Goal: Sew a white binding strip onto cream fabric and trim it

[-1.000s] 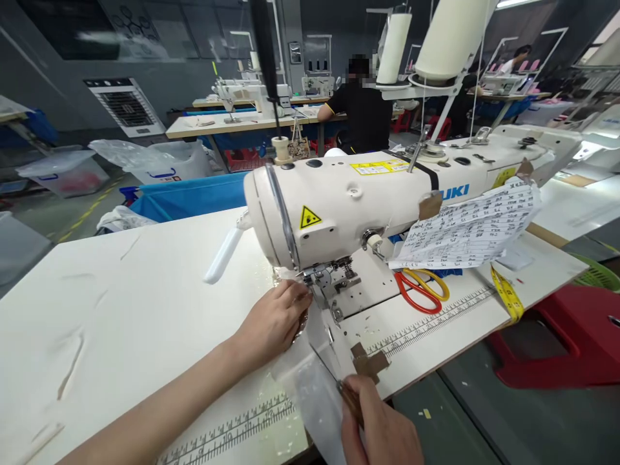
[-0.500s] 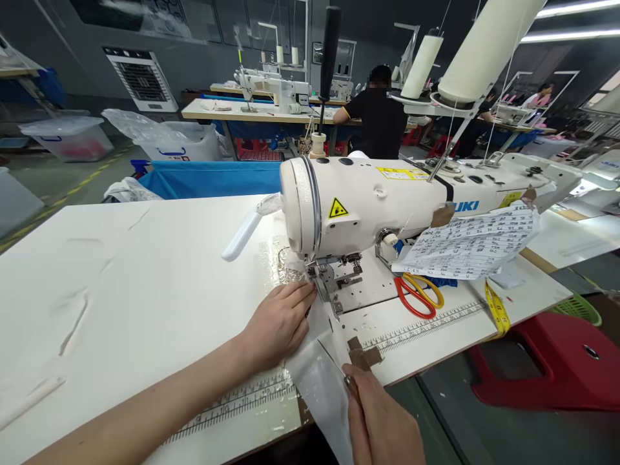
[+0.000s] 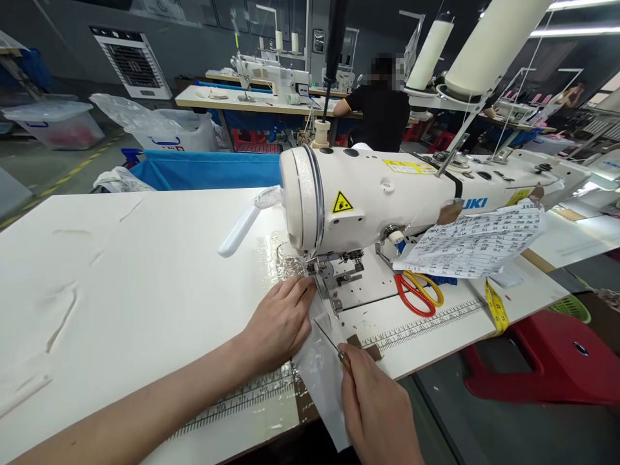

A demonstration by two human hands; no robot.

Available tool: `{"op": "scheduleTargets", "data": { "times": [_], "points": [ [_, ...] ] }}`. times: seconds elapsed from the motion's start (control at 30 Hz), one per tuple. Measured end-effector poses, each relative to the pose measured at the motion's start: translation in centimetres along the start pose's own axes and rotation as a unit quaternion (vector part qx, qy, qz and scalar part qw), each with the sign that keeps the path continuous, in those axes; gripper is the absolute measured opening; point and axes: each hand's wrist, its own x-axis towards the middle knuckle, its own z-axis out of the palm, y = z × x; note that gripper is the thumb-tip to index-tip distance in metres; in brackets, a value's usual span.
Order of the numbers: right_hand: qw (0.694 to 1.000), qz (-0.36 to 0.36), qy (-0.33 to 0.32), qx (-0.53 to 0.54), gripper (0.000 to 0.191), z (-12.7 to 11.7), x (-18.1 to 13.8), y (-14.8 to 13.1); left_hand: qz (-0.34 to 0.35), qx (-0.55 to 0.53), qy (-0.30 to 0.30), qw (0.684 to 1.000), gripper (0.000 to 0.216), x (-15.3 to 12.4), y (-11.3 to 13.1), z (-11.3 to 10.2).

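Note:
My left hand (image 3: 281, 320) lies flat, fingers together, on a clear plastic sheet (image 3: 320, 374) just left of the presser foot (image 3: 323, 274) of a white sewing machine (image 3: 387, 194). My right hand (image 3: 378, 407) is at the table's front edge, closed around a thin metal tool with a brown handle (image 3: 339, 347). The tool's tip points toward the needle area and rests on the plastic. The sheet hangs over the table edge between my hands.
Red and yellow scissors (image 3: 419, 294), a printed paper (image 3: 477, 242) taped to the machine and a yellow tape measure (image 3: 494, 307) lie to the right. A red stool (image 3: 547, 361) stands lower right. A blue bin (image 3: 203, 171) sits behind the table. Another person (image 3: 382, 103) sits at a far table.
The camera view has shifted and steadied. My left hand has stayed by the presser foot; my right hand with the tool has moved slightly forward toward the machine.

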Motion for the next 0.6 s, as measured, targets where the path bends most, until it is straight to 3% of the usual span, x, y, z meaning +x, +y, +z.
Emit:
{"op": "scheduleTargets", "data": {
  "times": [0.3, 0.6],
  "points": [
    [0.998, -0.022, 0.052, -0.024, 0.031, -0.3, 1.9, -0.6, 0.018, 0.018, -0.004, 1.000, 0.050, -0.9, 0.8, 0.1],
    [0.999, -0.016, 0.045, -0.023, 0.031, -0.1, 2.6, -0.9, 0.033, -0.002, -0.004, 0.999, 0.051, -1.2, 1.1, -0.1]
  ]
}}
